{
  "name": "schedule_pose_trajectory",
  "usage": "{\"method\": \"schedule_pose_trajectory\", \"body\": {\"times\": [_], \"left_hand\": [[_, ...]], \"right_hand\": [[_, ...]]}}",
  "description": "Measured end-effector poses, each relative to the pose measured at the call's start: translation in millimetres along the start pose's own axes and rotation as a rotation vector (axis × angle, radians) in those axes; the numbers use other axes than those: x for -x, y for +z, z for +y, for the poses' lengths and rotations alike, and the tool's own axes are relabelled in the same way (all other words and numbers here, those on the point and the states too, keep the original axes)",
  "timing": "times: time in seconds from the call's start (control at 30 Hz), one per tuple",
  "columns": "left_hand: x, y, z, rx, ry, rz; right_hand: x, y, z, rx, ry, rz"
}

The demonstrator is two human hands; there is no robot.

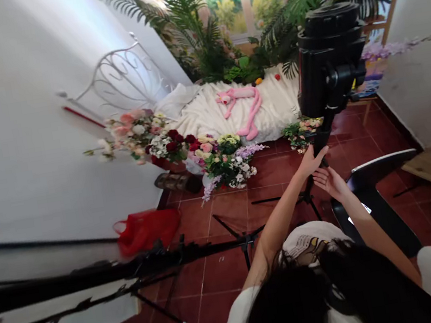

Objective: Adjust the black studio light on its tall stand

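A black studio light (332,56) rises in front of me on the right, mounted on a black light stand (322,138). My left hand (309,163) is closed around the stand's upper part, just beneath the light, with its thumb stretched to the right. Lower and a little to the right, my right hand (334,183) is open beside the pole, palm turned up and fingers extended. I cannot tell whether its fingertips touch the pole. Part of the stand is hidden behind my hands.
A black chair (388,218) stands close by on the right. Another stand's tripod legs (245,239) spread over the red tiles. Flowers (219,161) and a pink plush toy (244,96) lie by a white-draped bed (199,114). A red bag (146,231) sits left.
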State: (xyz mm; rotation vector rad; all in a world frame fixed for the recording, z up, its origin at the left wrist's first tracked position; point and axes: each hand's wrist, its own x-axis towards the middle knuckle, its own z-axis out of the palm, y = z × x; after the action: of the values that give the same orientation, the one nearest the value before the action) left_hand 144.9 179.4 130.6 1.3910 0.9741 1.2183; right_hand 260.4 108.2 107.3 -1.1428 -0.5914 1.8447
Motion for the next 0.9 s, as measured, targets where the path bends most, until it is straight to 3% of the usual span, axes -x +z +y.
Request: {"method": "schedule_pose_trajectory", "body": {"times": [0.13,0.27,0.47,0.7,0.9], "left_hand": [[-4,5.8,-6,-0.137,0.012,0.019],[-6,4.7,-12,-0.197,0.066,0.022],[-7,6.9,-24,-0.288,0.103,0.048],[1,3.4,-25,-0.358,0.114,0.027],[0,4.7,-23,-0.312,0.121,0.026]], "right_hand": [[6,8,-9,-0.009,-0.011,0.021],[12,19,-15,-0.167,-0.045,0.042],[17,34,-22,-0.480,0.004,-0.089],[14,31,-23,-0.300,-0.101,-0.042],[4,29,-18,-0.278,-0.122,-0.005]]}}
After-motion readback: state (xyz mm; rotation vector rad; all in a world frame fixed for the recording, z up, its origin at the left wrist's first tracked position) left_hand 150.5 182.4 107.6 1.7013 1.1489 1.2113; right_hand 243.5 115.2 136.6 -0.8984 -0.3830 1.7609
